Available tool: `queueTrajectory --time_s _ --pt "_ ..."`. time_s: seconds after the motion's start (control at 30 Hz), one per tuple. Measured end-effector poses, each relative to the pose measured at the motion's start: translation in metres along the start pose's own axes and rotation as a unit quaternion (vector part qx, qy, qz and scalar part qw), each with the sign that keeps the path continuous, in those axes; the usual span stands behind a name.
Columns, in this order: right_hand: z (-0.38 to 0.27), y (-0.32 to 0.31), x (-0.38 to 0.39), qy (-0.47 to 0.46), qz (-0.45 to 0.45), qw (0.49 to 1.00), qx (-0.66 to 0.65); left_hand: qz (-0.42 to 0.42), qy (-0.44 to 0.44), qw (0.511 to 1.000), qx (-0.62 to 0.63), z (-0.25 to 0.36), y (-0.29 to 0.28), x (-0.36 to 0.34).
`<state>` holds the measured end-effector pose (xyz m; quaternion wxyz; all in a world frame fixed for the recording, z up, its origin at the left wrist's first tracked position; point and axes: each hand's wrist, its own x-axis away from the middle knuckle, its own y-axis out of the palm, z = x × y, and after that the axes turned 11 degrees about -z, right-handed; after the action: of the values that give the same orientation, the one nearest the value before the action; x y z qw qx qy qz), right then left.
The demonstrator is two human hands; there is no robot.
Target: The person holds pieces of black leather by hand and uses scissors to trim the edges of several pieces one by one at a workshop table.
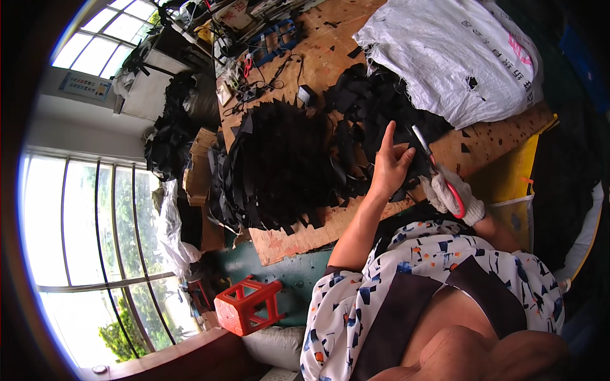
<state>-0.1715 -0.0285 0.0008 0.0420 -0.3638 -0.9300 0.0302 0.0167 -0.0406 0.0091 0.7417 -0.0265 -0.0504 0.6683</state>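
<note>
Right of centre, our gloved right hand [446, 192] is clamping red-handled scissors [432, 157], their slim silver end pointing up-left; our bare left hand [391, 166] is holding thumb and index finger apart near jagged, matte-black fabric scraps [372, 95], upper centre.

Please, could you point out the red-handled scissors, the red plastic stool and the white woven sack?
Red-handled scissors [431, 156]: head view, where blade meets handle.
Red plastic stool [236, 312]: head view, its seat.
White woven sack [438, 66]: head view, middle of its side.

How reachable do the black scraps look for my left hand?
Probably yes: your left hand is right beside the black scraps, and nothing visible stands between them; the scissors are in your right hand.
</note>
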Motion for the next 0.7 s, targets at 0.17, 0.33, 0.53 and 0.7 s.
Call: queueTrajectory --time_s 0.17,0.33,0.53,0.7 --pt "-0.014 -0.001 0.001 0.088 -0.035 0.985 -0.144 -0.021 0.021 0.997 0.068 -0.014 0.0 -0.003" --pt "0.005 0.001 0.0 0.055 -0.016 0.989 -0.139 -0.028 -0.01 0.998 0.054 -0.01 -0.003 -0.003" --pt "0.016 -0.017 -0.005 0.022 -0.052 0.874 -0.482 -0.057 0.029 0.971 0.229 0.0 -0.028 0.034" --pt "0.033 -0.024 -0.002 0.024 -0.091 0.785 -0.612 -0.045 0.148 0.891 0.427 0.052 -0.086 0.068"
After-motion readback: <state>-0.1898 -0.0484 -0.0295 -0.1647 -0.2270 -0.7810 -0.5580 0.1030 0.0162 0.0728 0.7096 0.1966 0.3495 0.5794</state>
